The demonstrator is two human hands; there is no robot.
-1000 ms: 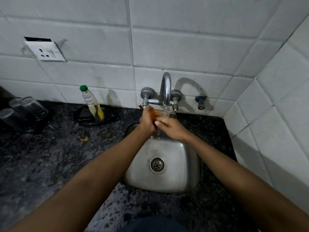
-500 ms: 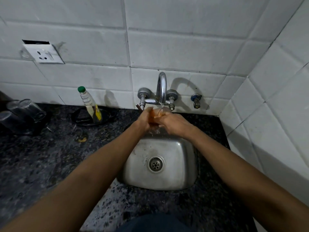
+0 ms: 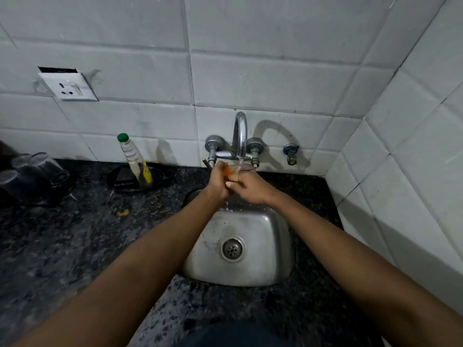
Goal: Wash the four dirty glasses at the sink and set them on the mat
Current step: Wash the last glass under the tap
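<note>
Both hands' fingers wrapped round glass under running tap (over sink).

Both hands grip a glass — under the running tap.

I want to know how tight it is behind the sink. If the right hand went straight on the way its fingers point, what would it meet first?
The right hand points up-left into the glass it grips under the faucet. Beyond the glass it would probably meet the left hand, though depth is unclear.
</note>
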